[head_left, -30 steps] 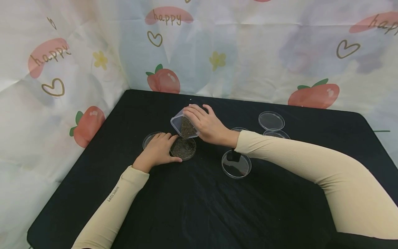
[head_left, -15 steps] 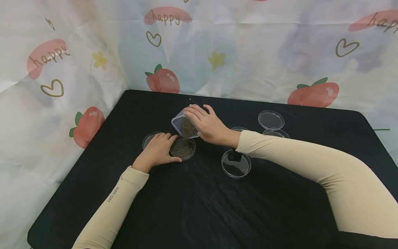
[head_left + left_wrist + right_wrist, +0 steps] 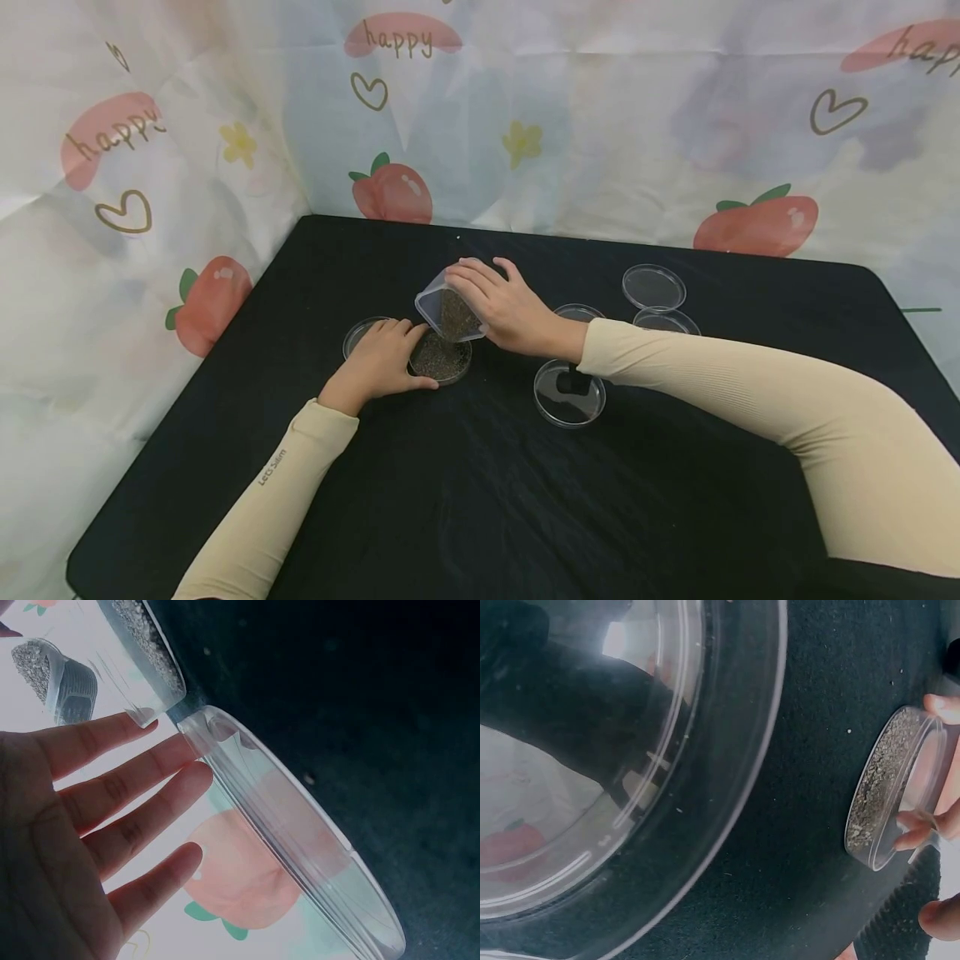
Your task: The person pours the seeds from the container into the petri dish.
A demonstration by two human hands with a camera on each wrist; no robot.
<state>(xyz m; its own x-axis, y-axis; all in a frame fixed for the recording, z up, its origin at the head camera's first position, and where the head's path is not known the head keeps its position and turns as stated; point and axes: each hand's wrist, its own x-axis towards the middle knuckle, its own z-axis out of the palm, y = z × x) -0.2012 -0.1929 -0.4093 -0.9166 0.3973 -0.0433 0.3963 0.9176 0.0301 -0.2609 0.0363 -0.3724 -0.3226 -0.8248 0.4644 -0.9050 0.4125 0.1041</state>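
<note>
My right hand (image 3: 510,308) grips a clear plastic container (image 3: 431,302) of grey-brown granules (image 3: 457,317), tilted with its mouth low over a petri dish (image 3: 441,360). The left wrist view also shows this tilted container (image 3: 73,690). Granules cover the bottom of the dish, plainly seen in the right wrist view on the petri dish (image 3: 885,780). My left hand (image 3: 381,362) holds that dish on the table, thumb at the near side and index finger at the far side. Another clear dish (image 3: 354,340) lies partly hidden behind the left hand; its wall (image 3: 300,847) is near the other fingers.
A clear petri dish (image 3: 570,400) stands below the right wrist. Another dish (image 3: 579,312) is partly hidden behind the right forearm. Two more clear dishes, a far one (image 3: 654,287) and a nearer one (image 3: 667,320), lie back right on the black table (image 3: 480,492). Printed cloth surrounds the table.
My right hand and the tilted container have come slightly down and to the right over the dish. The left hand keeps its place on the dish.
</note>
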